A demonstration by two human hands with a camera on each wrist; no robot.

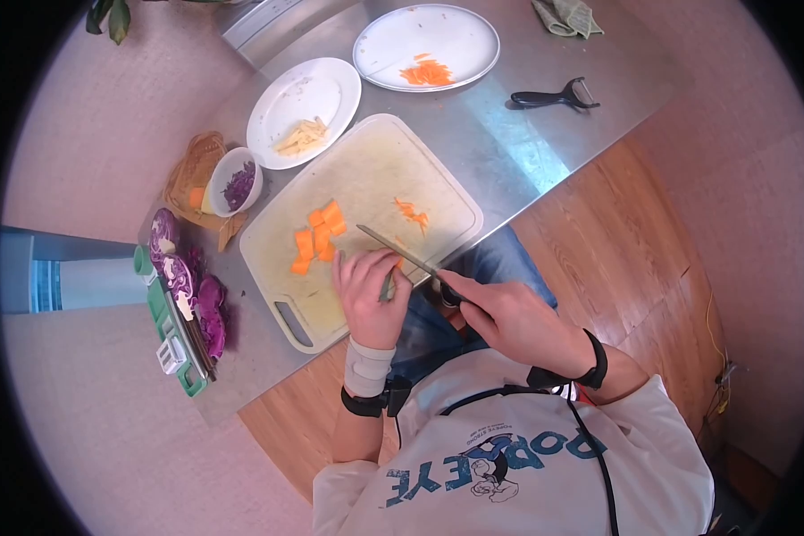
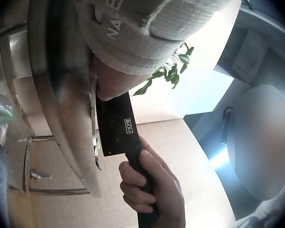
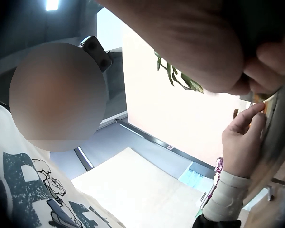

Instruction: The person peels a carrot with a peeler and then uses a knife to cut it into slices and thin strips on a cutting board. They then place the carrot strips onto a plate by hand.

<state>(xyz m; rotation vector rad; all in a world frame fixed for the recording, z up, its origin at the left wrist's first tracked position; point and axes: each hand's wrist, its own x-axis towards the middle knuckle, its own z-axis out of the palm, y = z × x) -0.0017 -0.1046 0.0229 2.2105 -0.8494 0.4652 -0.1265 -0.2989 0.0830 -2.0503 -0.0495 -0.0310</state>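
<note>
The right hand (image 1: pixel 509 326) grips the black handle of a knife, whose blade (image 1: pixel 389 241) lies over the lower right part of the cutting board (image 1: pixel 375 161). In the left wrist view the wide dark blade (image 2: pixel 116 123) stands beside the left hand (image 2: pixel 115 80). Bent fingers of the left hand (image 1: pixel 372 290) hold a small orange carrot piece (image 3: pixel 263 107) down on the board, mostly hidden by them. Carrot chunks (image 1: pixel 320 237) lie left of the blade, and thin carrot strips (image 1: pixel 410 213) lie right of it.
Behind the board stand a plate with pale strips (image 1: pixel 330 85) and an oval plate with carrot shreds (image 1: pixel 375 54). A bowl of purple shreds (image 1: pixel 226 201), a basket (image 1: pixel 188 170) and cut cabbage (image 1: pixel 212 313) are at the left. A black peeler (image 1: pixel 545 98) lies at the right.
</note>
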